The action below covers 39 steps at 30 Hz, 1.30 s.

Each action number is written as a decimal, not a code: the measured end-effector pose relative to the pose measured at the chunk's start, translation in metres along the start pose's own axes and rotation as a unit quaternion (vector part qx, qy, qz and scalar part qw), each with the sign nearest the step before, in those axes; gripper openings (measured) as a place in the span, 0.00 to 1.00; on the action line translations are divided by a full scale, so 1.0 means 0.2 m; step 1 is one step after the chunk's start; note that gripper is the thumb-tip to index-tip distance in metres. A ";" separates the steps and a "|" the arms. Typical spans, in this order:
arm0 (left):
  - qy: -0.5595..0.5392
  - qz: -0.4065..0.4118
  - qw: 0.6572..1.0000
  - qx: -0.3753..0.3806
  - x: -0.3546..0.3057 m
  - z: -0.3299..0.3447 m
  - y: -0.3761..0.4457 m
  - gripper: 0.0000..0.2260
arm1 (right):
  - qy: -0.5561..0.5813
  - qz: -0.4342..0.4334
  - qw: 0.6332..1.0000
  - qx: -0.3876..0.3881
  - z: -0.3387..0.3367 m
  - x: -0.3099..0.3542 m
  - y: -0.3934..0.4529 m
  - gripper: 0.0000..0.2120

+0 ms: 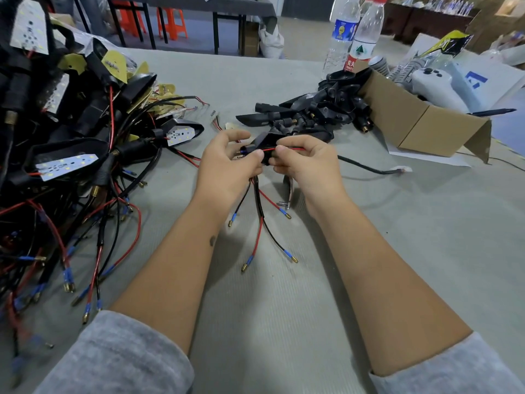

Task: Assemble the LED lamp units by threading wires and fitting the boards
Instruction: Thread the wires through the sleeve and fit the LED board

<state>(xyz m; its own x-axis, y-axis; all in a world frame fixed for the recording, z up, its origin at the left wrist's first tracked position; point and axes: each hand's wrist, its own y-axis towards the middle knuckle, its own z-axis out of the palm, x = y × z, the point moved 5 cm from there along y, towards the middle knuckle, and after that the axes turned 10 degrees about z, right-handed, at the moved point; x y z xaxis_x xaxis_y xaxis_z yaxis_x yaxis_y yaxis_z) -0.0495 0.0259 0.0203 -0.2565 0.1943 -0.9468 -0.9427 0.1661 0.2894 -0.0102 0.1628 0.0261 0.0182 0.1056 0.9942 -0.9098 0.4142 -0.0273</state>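
Observation:
Above the grey table mat, my left hand (227, 163) grips a black lamp housing (262, 143) together with a bundle of red and black wires (260, 223) that hang down toward me, ending in blue-sleeved brass connectors. My right hand (305, 163) pinches a red wire (287, 149) at the housing's stem, between thumb and forefinger. A small LED board (231, 126) with red wires lies just beyond my left hand. The housing's underside is hidden by my fingers.
A large heap of assembled lamps with white LED boards (66, 166) and tangled wires fills the left. Empty black housings (315, 112) are piled beside an open cardboard box (420, 123). Two water bottles (365, 35) stand behind. A black cable (369, 167) lies at right.

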 end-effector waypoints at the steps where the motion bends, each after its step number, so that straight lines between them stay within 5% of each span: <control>1: -0.009 -0.007 1.000 -0.001 0.00 0.00 0.00 0.11 | -0.020 -0.004 1.000 -0.004 0.00 0.00 0.00 0.07; 9: -0.186 -0.057 0.981 -0.018 0.01 0.00 0.02 0.16 | 0.018 0.008 1.000 0.004 -0.01 0.01 0.01 0.06; 12: -0.198 -0.058 0.978 0.027 0.00 0.03 0.01 0.07 | 0.037 0.014 0.999 0.026 0.00 0.01 0.00 0.06; 21: -0.228 -0.060 0.964 0.126 -0.01 0.10 -0.03 0.15 | 0.180 0.044 0.981 0.060 0.01 0.01 0.00 0.11; 28: -0.074 -0.048 0.989 0.121 -0.01 0.10 -0.03 0.13 | 0.081 0.042 0.995 0.051 0.01 0.00 0.01 0.08; 39: -0.037 -0.031 0.998 0.031 0.01 0.04 -0.01 0.15 | 0.032 0.047 0.998 0.021 0.03 0.00 0.00 0.09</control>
<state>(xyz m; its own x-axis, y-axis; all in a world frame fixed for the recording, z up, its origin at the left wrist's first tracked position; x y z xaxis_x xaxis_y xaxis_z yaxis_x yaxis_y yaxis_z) -0.0459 0.0327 0.0186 -0.1792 0.2518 -0.9510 -0.9406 0.2396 0.2407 -0.0127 0.1574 0.0259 -0.0432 0.2006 0.9787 -0.9255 0.3609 -0.1148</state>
